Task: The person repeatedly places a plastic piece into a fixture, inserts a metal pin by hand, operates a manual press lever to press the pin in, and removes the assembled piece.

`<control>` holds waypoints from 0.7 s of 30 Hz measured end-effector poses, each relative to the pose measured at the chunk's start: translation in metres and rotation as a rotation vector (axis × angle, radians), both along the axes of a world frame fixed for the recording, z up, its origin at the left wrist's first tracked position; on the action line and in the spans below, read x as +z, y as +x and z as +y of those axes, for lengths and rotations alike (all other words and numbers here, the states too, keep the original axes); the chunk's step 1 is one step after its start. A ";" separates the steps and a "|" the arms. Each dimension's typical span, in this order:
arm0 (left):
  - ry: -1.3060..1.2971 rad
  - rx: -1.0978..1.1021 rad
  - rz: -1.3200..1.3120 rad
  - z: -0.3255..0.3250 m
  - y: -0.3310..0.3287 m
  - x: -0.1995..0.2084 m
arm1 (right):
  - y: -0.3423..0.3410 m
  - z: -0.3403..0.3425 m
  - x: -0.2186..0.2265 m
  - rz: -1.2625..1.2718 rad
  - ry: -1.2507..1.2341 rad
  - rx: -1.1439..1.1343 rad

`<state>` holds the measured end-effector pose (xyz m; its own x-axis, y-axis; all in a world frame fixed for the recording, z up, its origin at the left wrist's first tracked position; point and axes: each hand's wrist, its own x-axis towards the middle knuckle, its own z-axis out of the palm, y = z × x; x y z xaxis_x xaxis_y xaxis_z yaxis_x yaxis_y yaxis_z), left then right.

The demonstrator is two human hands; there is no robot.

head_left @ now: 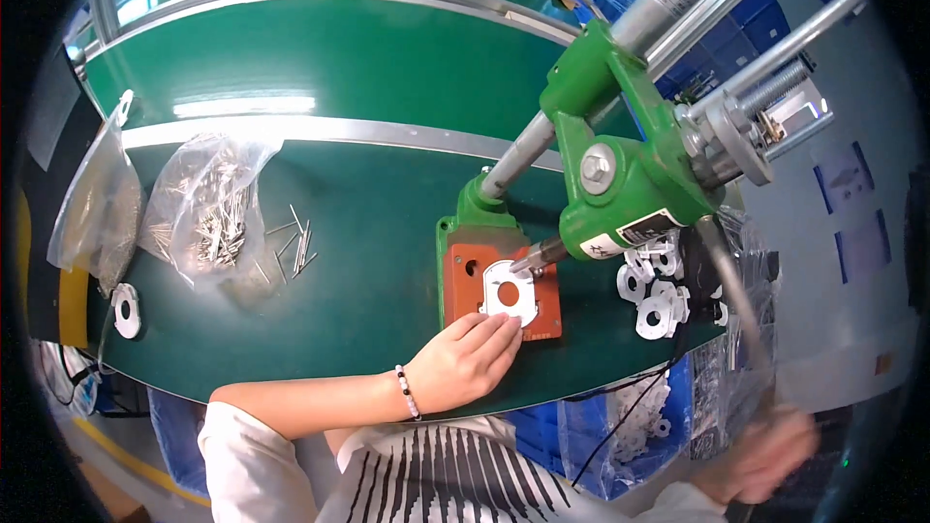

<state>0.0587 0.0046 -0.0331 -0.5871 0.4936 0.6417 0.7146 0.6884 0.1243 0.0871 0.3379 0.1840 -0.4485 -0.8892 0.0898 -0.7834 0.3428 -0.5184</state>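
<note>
My left hand [467, 358] rests at the near edge of a flat white plastic part [524, 302] with a large round hole, its fingers close together and holding the part. The part lies on a red fixture block [544, 324] on the base of a green hand press [630, 169]. Just over the part's far edge is the tip of the press's metal ram [542, 253]. At the lower right, my right hand [770, 455] is smeared by motion near the lower end of the blurred press lever [728, 276]; its fingers cannot be made out.
Clear bags, one with metal pins [223, 223], stand at the left beside loose pins [302, 250]. A white part [126, 311] lies at the left edge. Several white parts [657, 310] are heaped right of the press. A blue bin [678, 407] sits below the table edge; a black cable [630, 407] hangs there.
</note>
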 end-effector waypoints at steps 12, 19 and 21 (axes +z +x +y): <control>0.536 0.015 -0.268 -0.021 -0.071 0.034 | -0.491 -0.073 0.093 0.350 -0.402 -0.383; 0.222 -0.047 -0.845 -0.025 -0.098 0.029 | -0.361 -0.143 -0.204 -0.490 -0.836 -0.397; 0.101 -0.058 -0.871 -0.005 -0.109 0.043 | -0.381 -0.111 -0.244 -0.607 -1.042 -0.226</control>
<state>-0.0500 -0.0005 0.0097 -0.8642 0.5028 0.0193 0.3708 0.6105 0.6999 -0.2944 0.2266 -0.0601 -0.7999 -0.4140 0.4344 -0.2959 -0.3575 -0.8858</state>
